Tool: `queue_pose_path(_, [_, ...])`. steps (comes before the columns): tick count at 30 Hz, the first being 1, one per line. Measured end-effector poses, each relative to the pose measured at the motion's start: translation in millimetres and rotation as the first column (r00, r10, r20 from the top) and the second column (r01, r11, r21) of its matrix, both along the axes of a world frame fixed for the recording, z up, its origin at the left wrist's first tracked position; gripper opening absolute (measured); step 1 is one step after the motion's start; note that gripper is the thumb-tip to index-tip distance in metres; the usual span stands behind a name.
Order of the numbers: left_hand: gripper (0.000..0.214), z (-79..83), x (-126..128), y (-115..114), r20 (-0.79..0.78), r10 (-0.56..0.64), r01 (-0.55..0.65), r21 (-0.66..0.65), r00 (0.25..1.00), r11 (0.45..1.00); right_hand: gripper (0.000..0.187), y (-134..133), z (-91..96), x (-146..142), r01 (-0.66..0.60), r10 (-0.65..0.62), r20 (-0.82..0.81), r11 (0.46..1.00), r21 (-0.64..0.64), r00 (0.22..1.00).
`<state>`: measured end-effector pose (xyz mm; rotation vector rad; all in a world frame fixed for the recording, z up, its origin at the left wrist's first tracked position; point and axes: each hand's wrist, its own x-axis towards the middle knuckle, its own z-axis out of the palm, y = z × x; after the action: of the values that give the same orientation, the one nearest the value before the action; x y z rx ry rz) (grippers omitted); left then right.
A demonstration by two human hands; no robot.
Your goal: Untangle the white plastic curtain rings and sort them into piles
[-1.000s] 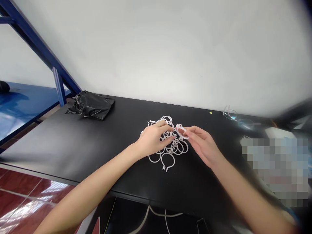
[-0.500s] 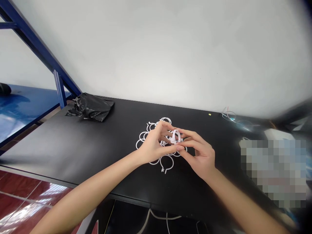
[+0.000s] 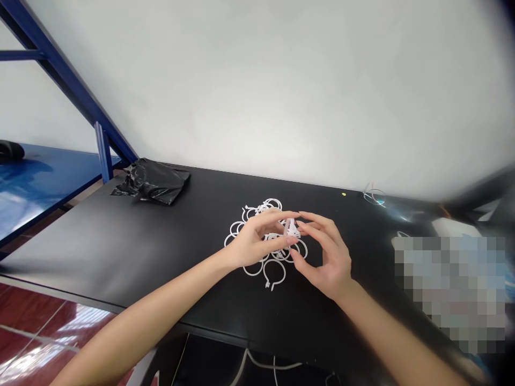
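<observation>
Several white plastic ring clips (image 3: pixel 274 272) lie in a loose, overlapping cluster on the black table (image 3: pixel 193 220). Many are round loops with a gap and small catch ends. My left hand (image 3: pixel 257 238) holds one white ring clip (image 3: pixel 292 228) between thumb and fingers, just above the cluster, and sees it nearly edge-on. On its right side is my right hand (image 3: pixel 326 254), fingertips close against the clip and the thumb spread away below. Whether those fingertips press on the clip is hard to tell. Both hands partly cover the cluster.
A crumpled black plastic bag (image 3: pixel 156 181) rests at the back left, near a blue metal frame (image 3: pixel 102 153). Clear curled plastic (image 3: pixel 374 197) lies by the wall. At the right is a blurred-out pale package (image 3: pixel 450 289). Cables (image 3: pixel 273 366) hang below the table's front edge.
The held ring clip has turned from showing its loop to nearly edge-on. My right thumb has moved down and away from my left thumb. The view has shifted slightly.
</observation>
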<state>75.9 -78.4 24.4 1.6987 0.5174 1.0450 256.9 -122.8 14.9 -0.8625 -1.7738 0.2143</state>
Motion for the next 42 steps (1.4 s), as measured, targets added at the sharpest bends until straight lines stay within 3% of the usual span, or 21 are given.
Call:
queue_pose_path(3, [0.035,-1.1,-3,3,-0.125,0.204,-0.166,0.263,0.971,0.95,0.047,1,4.2,4,0.003,-0.005,0.031,0.998,0.07,0.999])
queue_pose_path(7, [0.034,-7.3,-5,5,-0.168,0.294,-0.17,0.515,0.941,0.84,0.037,2,6.3,4,-0.009,0.001,0.074,0.995,0.097,0.997])
queue_pose_path(12, [0.034,-10.2,-6,6,-0.198,0.37,-0.145,0.68,0.908,0.719,0.036,5,-1.2,3,0.005,-0.007,0.014,0.997,0.076,1.0])
queue_pose_path(18, [0.031,-1.9,-9,8,-0.258,0.502,-0.012,0.882,0.825,0.472,0.027,4,-1.9,0,0.003,-0.006,0.031,0.993,0.117,0.999])
queue_pose_path(21, [0.026,0.6,-11,7,-0.263,0.526,0.026,0.909,0.809,0.415,0.026,3,0.1,-2,0.007,-0.017,0.054,0.984,0.179,0.998])
queue_pose_path(24, [0.02,1.4,-13,5,-0.273,0.525,0.032,0.906,0.806,0.421,0.031,3,-0.9,-2,0.005,-0.023,0.071,0.972,0.235,0.997])
queue_pose_path(28, [0.019,-0.4,-12,1,-0.318,0.491,0.036,0.865,0.811,0.501,0.026,3,-4.8,-2,0.035,-0.059,0.087,0.967,0.253,0.994])
queue_pose_path(32, [0.024,-3.2,-10,4,-0.335,0.439,0.026,0.818,0.833,0.574,0.02,6,-6.0,-1,0.044,-0.058,0.07,0.982,0.183,0.996])
queue_pose_path(34, [0.028,-2.8,-12,12,-0.336,0.475,-0.011,0.808,0.813,0.589,0.02,7,-6.2,1,0.045,-0.05,0.042,0.991,0.124,0.998])
queue_pose_path(37, [0.033,-0.4,-28,32,-0.366,0.637,-0.139,0.787,0.679,0.601,0.026,9,-8.3,4,0.087,-0.087,-0.003,0.996,0.019,0.996])
queue_pose_path(40, [0.034,-0.5,-52,54,-0.485,0.769,-0.246,0.754,0.417,0.609,0.02,12,-11.8,6,0.183,-0.185,-0.004,0.978,-0.096,0.983])
queue_pose_path(42, [0.036,-3.6,-68,64,-0.598,0.769,-0.291,0.711,0.227,0.64,0.013,16,-14.5,9,0.236,-0.234,0.034,0.956,-0.172,0.972])
